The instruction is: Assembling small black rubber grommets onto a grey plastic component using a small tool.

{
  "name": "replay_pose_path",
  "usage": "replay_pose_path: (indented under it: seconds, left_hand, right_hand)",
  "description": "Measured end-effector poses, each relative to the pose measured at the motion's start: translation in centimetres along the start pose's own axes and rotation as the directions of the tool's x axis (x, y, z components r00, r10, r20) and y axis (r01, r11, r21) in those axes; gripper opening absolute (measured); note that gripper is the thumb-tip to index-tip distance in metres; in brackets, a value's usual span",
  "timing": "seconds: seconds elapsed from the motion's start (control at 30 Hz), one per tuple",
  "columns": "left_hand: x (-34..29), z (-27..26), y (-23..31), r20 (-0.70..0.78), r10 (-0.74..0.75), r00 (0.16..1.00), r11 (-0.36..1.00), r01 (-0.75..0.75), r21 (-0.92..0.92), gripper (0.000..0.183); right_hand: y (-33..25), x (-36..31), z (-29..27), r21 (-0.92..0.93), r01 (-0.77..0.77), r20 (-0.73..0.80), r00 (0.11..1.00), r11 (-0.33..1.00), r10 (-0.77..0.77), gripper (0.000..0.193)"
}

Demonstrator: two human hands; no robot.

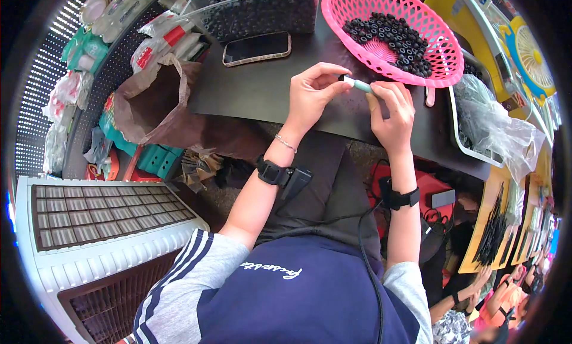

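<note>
Over the dark table, both my hands meet at a short pale green and white pen-like stick. My right hand is closed on its green part with thumb and fingers. At the white tip, my left hand pinches a small black piece, which looks like one of the black rings; whether it sits on the tip or just touches it is too small to tell. Just beyond my hands, a pink openwork plastic basket holds many small black rings.
A clear bin full of black pieces stands at the back, behind a phone. To the right are a white tray, plastic bag and yellow-blue fan. A brown bag hangs left, above a white air cooler.
</note>
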State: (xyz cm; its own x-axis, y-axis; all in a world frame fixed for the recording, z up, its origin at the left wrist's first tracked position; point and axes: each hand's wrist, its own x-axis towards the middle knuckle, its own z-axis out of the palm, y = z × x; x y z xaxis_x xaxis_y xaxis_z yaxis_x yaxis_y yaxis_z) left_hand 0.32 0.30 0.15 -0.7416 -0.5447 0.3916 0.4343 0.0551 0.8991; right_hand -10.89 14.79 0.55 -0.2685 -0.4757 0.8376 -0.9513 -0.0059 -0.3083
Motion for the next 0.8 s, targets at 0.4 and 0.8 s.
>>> replay_pose_path:
  seconds: [0.4,0.8]
  left_hand:
    - [-0.12,0.09,0.10,0.005,-0.019,1.000,1.000,0.020,-0.021,0.017]
    - [-0.23,0.24,0.23,-0.006,-0.042,0.999,0.997,0.041,-0.067,0.019]
  right_hand:
    - [0.04,0.00,0.03,0.000,0.014,-0.002,1.000,1.000,-0.014,0.017]
    - [0.11,-0.19,0.01,0.037,-0.095,-0.040,0.995,0.995,0.096,0.012]
